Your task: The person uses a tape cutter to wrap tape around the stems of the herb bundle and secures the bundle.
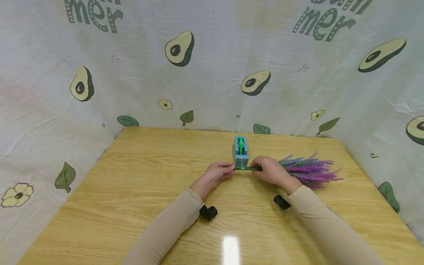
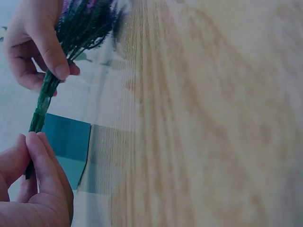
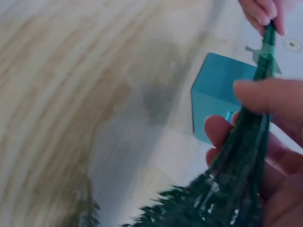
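A bunch of artificial lavender (image 1: 309,170) with purple and bluish heads lies across both hands, its heads to the right. The left hand (image 1: 216,173) pinches the stem ends between thumb and fingers. Higher up the green stems (image 3: 244,137), the right hand (image 1: 269,170) grips the bunch. Between the hands, a shiny clear band (image 2: 43,103) wraps the stems in the left wrist view. Just behind the stems stands a blue tape dispenser (image 1: 241,161) with a green roll (image 1: 240,144) in it.
The wooden table (image 1: 159,162) meets a hanging cloth (image 1: 212,81) printed with avocados at its back and sides. Black wrist-worn pieces (image 1: 208,212) show below both forearms. A bright light reflection lies near the table's front.
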### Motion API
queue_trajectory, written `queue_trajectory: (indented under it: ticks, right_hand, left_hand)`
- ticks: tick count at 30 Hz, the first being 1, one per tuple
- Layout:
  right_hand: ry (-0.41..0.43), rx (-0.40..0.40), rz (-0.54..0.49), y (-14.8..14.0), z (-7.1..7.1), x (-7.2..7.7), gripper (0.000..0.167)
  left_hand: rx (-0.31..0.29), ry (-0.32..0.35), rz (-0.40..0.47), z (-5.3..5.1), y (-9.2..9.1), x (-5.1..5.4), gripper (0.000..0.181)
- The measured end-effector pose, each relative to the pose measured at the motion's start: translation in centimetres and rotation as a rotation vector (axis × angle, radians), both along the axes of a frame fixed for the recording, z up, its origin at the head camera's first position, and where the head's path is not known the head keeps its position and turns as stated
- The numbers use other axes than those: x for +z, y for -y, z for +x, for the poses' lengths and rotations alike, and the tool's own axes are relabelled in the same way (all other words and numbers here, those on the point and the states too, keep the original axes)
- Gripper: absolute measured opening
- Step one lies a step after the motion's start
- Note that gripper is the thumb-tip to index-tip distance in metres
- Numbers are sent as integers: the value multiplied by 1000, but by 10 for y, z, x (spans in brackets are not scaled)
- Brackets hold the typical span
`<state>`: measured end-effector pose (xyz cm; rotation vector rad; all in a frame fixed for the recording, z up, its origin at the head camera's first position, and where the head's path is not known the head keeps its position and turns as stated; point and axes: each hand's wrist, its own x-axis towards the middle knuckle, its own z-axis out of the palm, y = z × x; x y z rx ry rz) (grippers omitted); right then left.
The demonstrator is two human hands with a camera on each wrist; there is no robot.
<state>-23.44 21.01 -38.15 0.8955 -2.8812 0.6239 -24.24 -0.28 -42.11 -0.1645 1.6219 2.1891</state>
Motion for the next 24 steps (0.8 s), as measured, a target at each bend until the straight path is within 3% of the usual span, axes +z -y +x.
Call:
queue_trajectory:
  ticks: [7, 11, 16, 21, 24]
  right_hand:
    - [178, 13, -121, -5, -4, -1, 13]
    - [172, -15, -162, -6, -4, -2, 15]
    - [103, -37, -173, -2, -5, -2, 14]
    - [51, -74, -113, 3, -6, -1, 16]
    - [82, -65, -60, 5, -8, 0, 13]
  left_hand:
    - [4, 4, 20, -2, 1, 0, 28]
    - [-11, 19, 15, -3, 0, 1, 28]
    - [16, 21, -10, -5, -1, 2, 28]
    - [20, -27, -10, -7, -3, 1, 28]
    - [25, -31, -13, -8, -3, 1, 30]
